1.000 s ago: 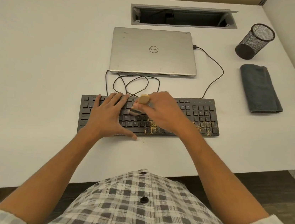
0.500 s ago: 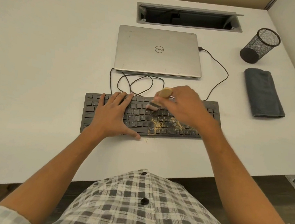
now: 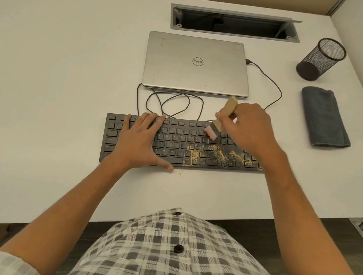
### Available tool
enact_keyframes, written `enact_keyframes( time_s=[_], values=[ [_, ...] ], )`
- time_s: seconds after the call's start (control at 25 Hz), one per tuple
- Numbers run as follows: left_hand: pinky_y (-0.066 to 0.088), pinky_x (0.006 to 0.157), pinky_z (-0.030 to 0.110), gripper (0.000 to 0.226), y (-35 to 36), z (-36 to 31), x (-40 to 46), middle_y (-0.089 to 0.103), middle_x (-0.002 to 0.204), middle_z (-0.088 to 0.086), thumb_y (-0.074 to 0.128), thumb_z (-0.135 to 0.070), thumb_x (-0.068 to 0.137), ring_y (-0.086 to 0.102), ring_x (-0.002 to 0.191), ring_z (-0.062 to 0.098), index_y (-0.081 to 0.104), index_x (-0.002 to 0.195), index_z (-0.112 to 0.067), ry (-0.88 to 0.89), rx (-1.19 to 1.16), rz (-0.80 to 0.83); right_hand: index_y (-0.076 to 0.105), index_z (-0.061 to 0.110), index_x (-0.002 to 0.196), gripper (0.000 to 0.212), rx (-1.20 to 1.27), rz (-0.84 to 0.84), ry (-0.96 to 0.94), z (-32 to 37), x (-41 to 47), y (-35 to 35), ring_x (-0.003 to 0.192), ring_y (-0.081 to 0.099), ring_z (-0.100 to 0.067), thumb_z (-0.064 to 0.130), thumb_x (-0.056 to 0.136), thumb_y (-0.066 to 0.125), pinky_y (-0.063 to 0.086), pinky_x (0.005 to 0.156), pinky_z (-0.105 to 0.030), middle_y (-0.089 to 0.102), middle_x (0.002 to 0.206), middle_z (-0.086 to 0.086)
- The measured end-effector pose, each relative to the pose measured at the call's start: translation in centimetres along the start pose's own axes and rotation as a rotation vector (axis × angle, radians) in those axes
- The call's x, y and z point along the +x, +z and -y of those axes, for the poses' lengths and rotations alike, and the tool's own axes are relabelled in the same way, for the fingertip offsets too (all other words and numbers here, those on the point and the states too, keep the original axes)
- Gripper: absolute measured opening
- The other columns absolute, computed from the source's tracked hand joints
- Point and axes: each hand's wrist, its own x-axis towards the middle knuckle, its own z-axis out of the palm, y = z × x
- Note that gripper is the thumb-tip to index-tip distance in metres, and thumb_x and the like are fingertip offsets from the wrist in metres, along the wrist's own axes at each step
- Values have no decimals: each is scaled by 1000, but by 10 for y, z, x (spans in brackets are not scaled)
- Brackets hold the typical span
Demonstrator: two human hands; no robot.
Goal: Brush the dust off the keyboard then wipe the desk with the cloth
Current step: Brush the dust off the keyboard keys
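Note:
A black keyboard (image 3: 182,141) lies on the white desk (image 3: 57,76), with yellowish dust scattered over its right-hand keys. My left hand (image 3: 139,140) lies flat on the keyboard's left half, fingers straight, holding it down. My right hand (image 3: 247,129) grips a small wooden-handled brush (image 3: 223,117) above the keyboard's right half, its pale bristles touching the upper key rows. A folded grey cloth (image 3: 324,117) rests on the desk at the right, apart from both hands.
A closed silver laptop (image 3: 197,64) sits behind the keyboard, its black cable looping between them. A black mesh pen cup (image 3: 321,59) stands at the far right. An open cable tray (image 3: 234,24) is set into the desk behind. A few dust specks lie before the keyboard.
My right hand has carried the brush rightward along the keyboard, from its middle to its right part. More dusty keys show now. My left hand stays in place.

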Motion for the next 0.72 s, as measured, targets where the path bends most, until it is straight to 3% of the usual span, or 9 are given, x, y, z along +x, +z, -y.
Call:
enact_keyframes(
  time_s=[0.12, 0.2, 0.28, 0.36, 0.48, 0.64, 0.72],
  values=[
    [-5, 124, 56, 152, -1, -1, 0, 18, 166, -3, 39, -106, 35, 8, 155, 19, 7, 162, -29, 0, -4, 2, 66, 8, 76, 45, 12, 68, 37, 4, -4, 10, 65, 56, -23, 45, 96, 49, 37, 54, -32, 58, 63, -2],
    [-6, 124, 56, 152, -1, 0, 0, 18, 166, -3, 39, -106, 35, 8, 155, 19, 7, 162, -29, 1, -5, 3, 68, 10, 74, 43, 31, 126, 50, -1, -5, 7, 65, 59, -24, 44, 94, 51, 44, 57, -33, 63, 66, -4],
    [-6, 124, 56, 152, -1, -1, 0, 18, 166, -3, 38, -106, 35, 8, 155, 19, 7, 162, -29, 3, -4, 4, 67, 11, 75, 44, 46, 56, 44, -3, -6, 4, 67, 60, -24, 46, 94, 49, 47, 60, -34, 64, 67, -4],
    [-6, 124, 56, 152, -1, -1, 0, 18, 166, -2, 38, -106, 35, 8, 156, 19, 7, 162, -29, 2, -6, 6, 62, 11, 73, 43, 37, 22, 35, -2, -7, 4, 65, 56, -24, 45, 96, 48, 38, 54, -31, 57, 64, -2],
    [-5, 124, 57, 151, 0, 0, 0, 19, 166, -2, 39, -106, 36, 9, 156, 20, 7, 162, -29, 5, -6, 1, 53, 14, 67, 43, -21, 140, 16, 1, -8, 2, 61, 52, -23, 45, 96, 50, 30, 49, -28, 51, 61, 0],
    [-5, 124, 57, 152, 0, 0, 0, 18, 166, -2, 38, -106, 36, 8, 156, 19, 6, 162, -29, 2, -7, 5, 66, 11, 82, 44, 14, 24, -6, 4, -6, 5, 69, 57, -24, 48, 97, 46, 38, 58, -31, 62, 72, -5],
    [-6, 124, 57, 152, 0, 0, 0, 18, 166, -2, 38, -107, 36, 8, 156, 19, 6, 162, -29, 4, -1, 2, 62, 14, 74, 43, 25, 78, -21, 7, -5, 4, 65, 54, -23, 47, 97, 47, 34, 54, -29, 58, 66, -4]
  ],
)
